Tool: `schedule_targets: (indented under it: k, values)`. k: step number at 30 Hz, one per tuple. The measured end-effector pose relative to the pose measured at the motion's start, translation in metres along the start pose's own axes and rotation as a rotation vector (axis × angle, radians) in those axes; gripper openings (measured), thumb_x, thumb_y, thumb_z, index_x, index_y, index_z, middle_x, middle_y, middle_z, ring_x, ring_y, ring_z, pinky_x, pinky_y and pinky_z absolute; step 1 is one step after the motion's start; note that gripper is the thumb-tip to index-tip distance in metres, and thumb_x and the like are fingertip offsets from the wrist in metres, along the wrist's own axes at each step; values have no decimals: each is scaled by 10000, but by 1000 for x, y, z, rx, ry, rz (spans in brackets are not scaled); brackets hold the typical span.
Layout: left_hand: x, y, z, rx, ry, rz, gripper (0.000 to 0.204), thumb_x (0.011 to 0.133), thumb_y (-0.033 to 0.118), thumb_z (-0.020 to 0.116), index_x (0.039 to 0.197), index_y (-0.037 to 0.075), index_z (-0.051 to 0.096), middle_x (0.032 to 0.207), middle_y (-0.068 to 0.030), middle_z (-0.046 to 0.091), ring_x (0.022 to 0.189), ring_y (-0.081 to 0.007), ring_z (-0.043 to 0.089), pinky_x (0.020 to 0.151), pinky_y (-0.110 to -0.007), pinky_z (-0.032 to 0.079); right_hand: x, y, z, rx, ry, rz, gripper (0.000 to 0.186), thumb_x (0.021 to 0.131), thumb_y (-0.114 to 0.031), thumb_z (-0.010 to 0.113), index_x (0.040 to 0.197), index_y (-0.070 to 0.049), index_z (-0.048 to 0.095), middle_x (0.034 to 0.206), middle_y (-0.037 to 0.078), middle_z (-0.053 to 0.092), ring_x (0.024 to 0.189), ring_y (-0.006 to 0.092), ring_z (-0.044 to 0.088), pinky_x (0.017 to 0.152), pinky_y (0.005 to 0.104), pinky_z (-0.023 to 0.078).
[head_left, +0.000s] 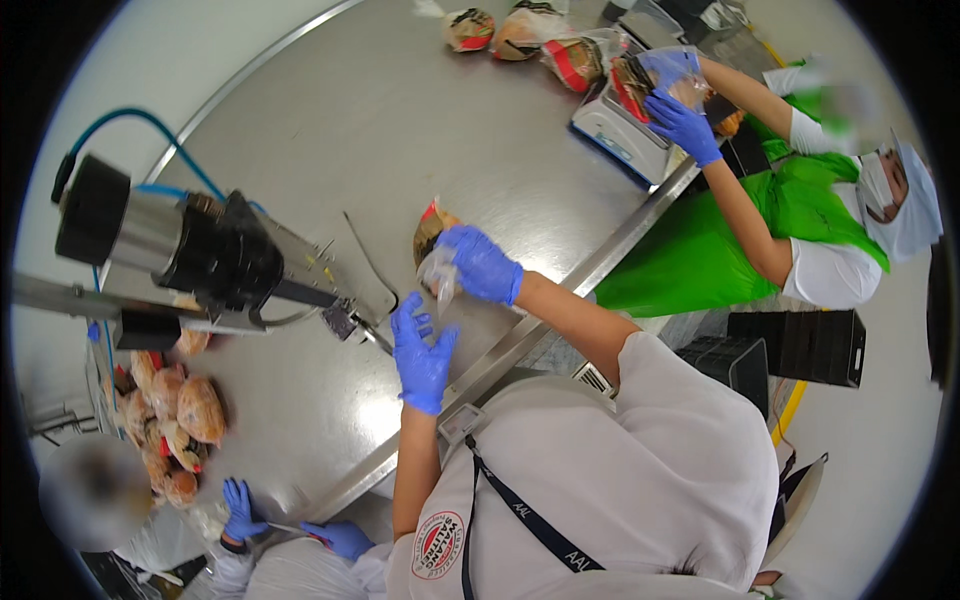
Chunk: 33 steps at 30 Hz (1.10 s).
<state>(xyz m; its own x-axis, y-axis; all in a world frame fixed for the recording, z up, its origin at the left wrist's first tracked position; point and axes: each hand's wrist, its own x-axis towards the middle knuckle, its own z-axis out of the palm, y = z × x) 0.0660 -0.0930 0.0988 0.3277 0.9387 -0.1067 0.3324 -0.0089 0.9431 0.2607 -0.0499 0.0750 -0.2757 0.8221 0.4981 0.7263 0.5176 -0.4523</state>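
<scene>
My right hand (480, 265), in a blue glove, grips a plastic-bagged package with red and brown printing (430, 235), its loose clear neck hanging below my fingers. My left hand (422, 365), also gloved, is open just below and left of it, fingers spread and raised. A black and silver machine (225, 260) with blue hoses stands to the left, its narrow metal head (350, 325) beside my left hand. A thin dark curved rod or hose lies on the steel table (300, 130) between that machine and the package.
A co-worker in a green apron (760, 230) holds a bag over a scale (620, 135), with several bagged items (570, 60) alongside. Bagged pieces (200, 410) are piled at lower left, near another worker's gloved hands (240, 510). Black crates (795, 345) stand on the floor at right.
</scene>
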Motion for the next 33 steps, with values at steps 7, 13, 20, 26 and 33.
schedule_targets:
  k: [7,13,20,26,33]
  values:
    - [25,-28,42,183,168,368,134,751,59,565,869,4,598,879,-172,569,845,-334,545,770,-381,429,-17,-25,-8,165,-235,131,203,724,-201,620,854,-57,561,874,119,505,777,328,515,681,386,429]
    - [-19,-40,7,206,-16,252,77,788,44,571,850,12,604,932,-168,595,859,-292,558,790,-386,425,14,0,-47,853,-217,356,311,774,-264,665,1015,-85,585,919,72,519,837,197,541,717,312,447]
    - [-56,-84,-27,-49,62,-103,111,830,97,567,872,23,639,922,-123,600,944,-287,535,928,-399,344,72,268,-87,-477,498,644,652,680,-280,738,1221,-100,422,1140,130,450,1052,275,441,875,357,406]
    - [-103,-86,-33,19,367,-232,304,908,219,402,882,12,624,978,-112,556,1006,-246,469,952,-380,324,91,345,-166,-676,480,1146,917,645,-386,754,1368,-170,233,1428,148,145,1265,368,264,959,517,346]
    - [-126,-106,-101,369,550,-273,269,894,221,425,924,44,625,1062,-122,512,1073,-252,427,980,-380,291,65,430,-194,-600,479,1191,853,608,-606,676,1340,-364,312,1453,153,93,1262,447,224,937,612,308]
